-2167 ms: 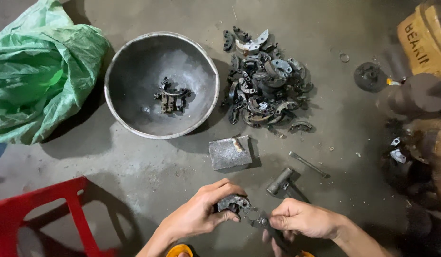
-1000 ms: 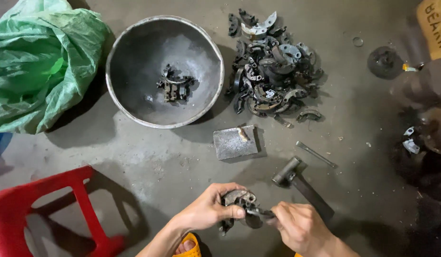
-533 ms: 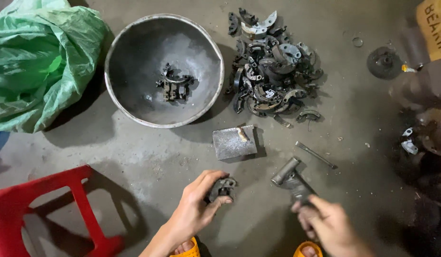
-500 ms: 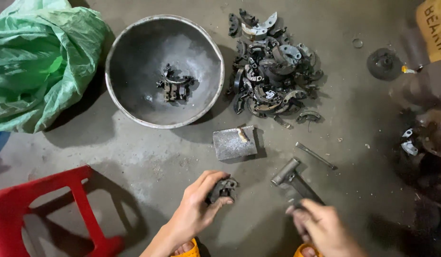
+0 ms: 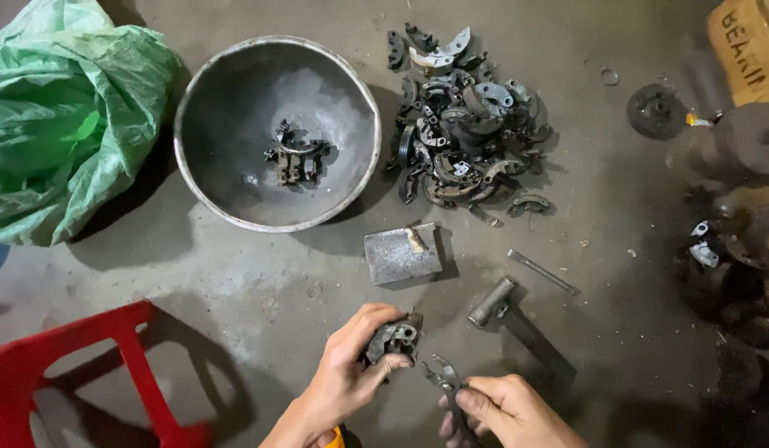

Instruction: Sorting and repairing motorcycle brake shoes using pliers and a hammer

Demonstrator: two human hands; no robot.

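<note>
Near the bottom centre of the frame, the left hand (image 5: 347, 377) gripped a small dark metal part (image 5: 391, 340), its fingers (image 5: 390, 362) curled round the piece and holding it just above the concrete floor (image 5: 260, 282). Just to the right of it, the right hand (image 5: 505, 411) had its fingers clenched on the handle of a pair of pliers (image 5: 445, 380), whose tip pointed up and left toward the held part, close to it but apparently not touching.

A hammer (image 5: 517, 322) lay on the floor just above and right of the right hand, its head toward the upper left. A thin metal rod (image 5: 542, 271) rested further up and right of the hammer. A small grey metal block (image 5: 402, 254) sat at the centre of the frame, above the hands.

In the upper middle stood a large round metal bowl (image 5: 227, 91) with a few dark parts (image 5: 295, 158) at its bottom. To its right lay a heap of curved metal pieces (image 5: 459, 133). A crumpled green plastic bag (image 5: 61, 116) filled the upper left, and a red plastic stool (image 5: 85, 365) stood at the lower left.
</note>
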